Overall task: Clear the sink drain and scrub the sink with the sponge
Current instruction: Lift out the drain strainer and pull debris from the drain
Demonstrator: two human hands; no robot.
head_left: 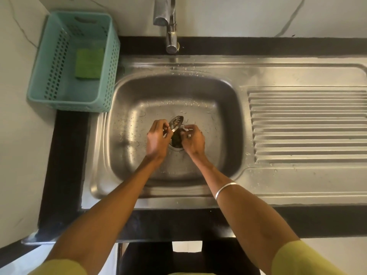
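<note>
Both hands work at the bottom of the stainless-steel sink basin [139, 92], right over the round drain opening [177, 140], which shows dark and uncovered between them. The left hand [157, 135] pinches the near edge of the round perforated metal drain strainer [176, 122], holding it tipped up on edge just beyond the opening, probably so that whatever clings to it can be reached and the hole stays open for clearing. The right hand [193, 138] has its fingers curled at the strainer's right edge and seems to pinch a small pale scrap there, though what that scrap is stays too small to tell; it looks like debris being picked off. A thin silver bangle [225, 189] sits on the right forearm. The green rectangular scrubbing sponge [89, 63] lies flat inside the teal perforated plastic basket [111, 76] on the counter at the far left, well apart from both hands, so the scrubbing part of the job is not yet begun. The chrome tap [170, 24] stands at the far edge above the basin with no water visibly running, and droplets speckle the basin floor and rim. The ribbed steel draining board [307, 126] stretches away to the right. By my judgement this is the drain-clearing step, with the strainer lifted out to give access.
</note>
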